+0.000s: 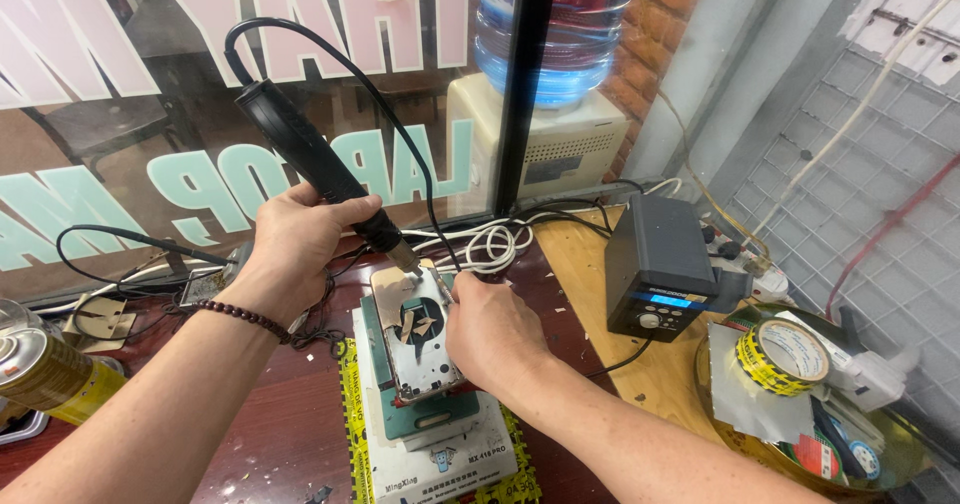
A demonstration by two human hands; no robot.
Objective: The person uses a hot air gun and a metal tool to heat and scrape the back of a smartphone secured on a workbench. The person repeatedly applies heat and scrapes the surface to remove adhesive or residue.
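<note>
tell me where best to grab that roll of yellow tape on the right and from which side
Probably from above. The roll of yellow tape lies nearly flat atop clutter in the round tray, its open core facing up. Pinch the ring wall, one finger inside the core, thumb on the outer edge, on the side nearer the grey control box, which looks less crowded.

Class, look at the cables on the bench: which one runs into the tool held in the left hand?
The thick black cable, looping from the black hot-air handle in the left hand; the white cables lie coiled on the bench.
</note>
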